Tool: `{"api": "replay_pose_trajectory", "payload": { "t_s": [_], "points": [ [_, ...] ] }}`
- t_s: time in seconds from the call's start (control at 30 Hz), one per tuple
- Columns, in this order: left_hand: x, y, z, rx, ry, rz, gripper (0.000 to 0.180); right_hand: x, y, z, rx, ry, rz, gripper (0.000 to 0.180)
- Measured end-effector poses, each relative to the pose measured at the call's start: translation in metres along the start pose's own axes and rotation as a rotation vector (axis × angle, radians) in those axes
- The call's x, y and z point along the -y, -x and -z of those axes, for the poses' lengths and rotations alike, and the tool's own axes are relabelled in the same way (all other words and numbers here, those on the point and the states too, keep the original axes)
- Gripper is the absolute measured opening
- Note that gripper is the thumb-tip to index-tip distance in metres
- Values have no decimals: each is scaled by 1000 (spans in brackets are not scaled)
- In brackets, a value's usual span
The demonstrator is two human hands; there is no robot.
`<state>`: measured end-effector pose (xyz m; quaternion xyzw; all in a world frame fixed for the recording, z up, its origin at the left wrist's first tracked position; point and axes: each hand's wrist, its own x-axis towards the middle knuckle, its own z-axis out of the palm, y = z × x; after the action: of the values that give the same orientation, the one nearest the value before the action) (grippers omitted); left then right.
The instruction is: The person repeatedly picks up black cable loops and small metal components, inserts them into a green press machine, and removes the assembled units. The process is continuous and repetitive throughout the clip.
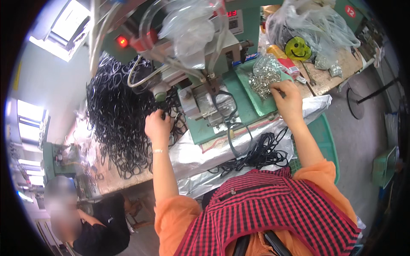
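Note:
My left hand (157, 126) is closed at the right edge of a big heap of black eyeglass frames (119, 115), its fingertips around a dark piece that looks like one of them. My right hand (287, 99) reaches over a green tray (265, 109), thumb and fingers pinched at a pile of small shiny metal parts (261, 85); any part between the fingertips is too small to make out. Between my hands, one black eyeglass frame (234, 123) sits at the metal fixture (206, 102) of a green bench machine, its lower rim hanging over the front edge.
More black frames (269, 151) lie on silvery sheeting (196, 164) before me. Clear plastic bags (307, 25), a wrench (308, 73) and a yellow smiley item (297, 48) are at the back right. A green basket (326, 145) stands right. Another person (102, 226) sits at lower left.

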<state>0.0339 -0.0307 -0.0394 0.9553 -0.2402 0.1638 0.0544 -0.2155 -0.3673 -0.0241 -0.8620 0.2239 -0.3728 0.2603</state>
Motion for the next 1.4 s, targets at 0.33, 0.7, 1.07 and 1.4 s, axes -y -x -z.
{"api": "replay_pose_trajectory", "payload": {
  "t_s": [0.33,0.7,1.07,1.4],
  "points": [
    [38,40,45,-228,443,143,13,8,26,49,30,-314,-210,14],
    [-39,50,52,-420,1381,328,14,109,-41,-38,211,-854,-88,38],
    [-73,52,87,-567,1656,209,10,115,-36,-39,178,-900,-169,43],
    [-105,-4,162,-594,1635,-250,18,146,-28,-19,278,-1065,-234,48]
  ]
}}
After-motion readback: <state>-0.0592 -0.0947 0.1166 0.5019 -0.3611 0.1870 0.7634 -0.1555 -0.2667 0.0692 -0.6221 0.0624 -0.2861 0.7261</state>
